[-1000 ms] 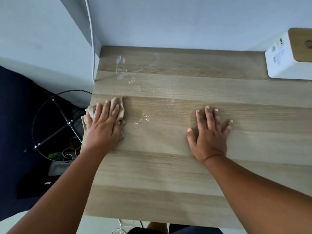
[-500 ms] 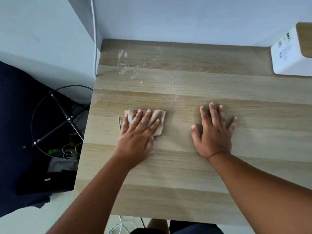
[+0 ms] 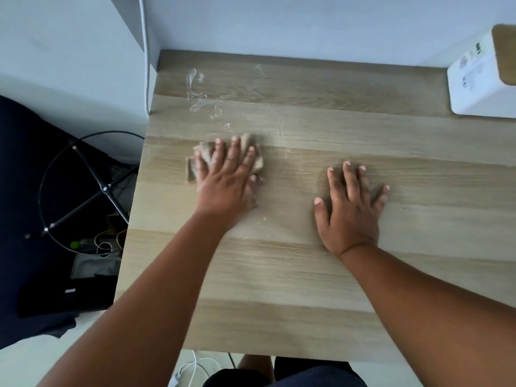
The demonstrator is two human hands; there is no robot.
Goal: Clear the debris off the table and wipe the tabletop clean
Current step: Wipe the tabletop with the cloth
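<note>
- Left hand lies flat on a crumpled tan cloth, fingers spread straight, pressing it to the table; not clenched round it. The flat palm likely spreads pressure for wiping.
- Cloth sits left of centre, just short of the white smears near the far left corner, which are not yet wiped.
- Right hand rests open on bare wood, fingers fanned, holding nothing; probably bracing the body.
- White box stands at the far right edge; its printing is too small to read.
- Cables lie on the floor at left.
</note>
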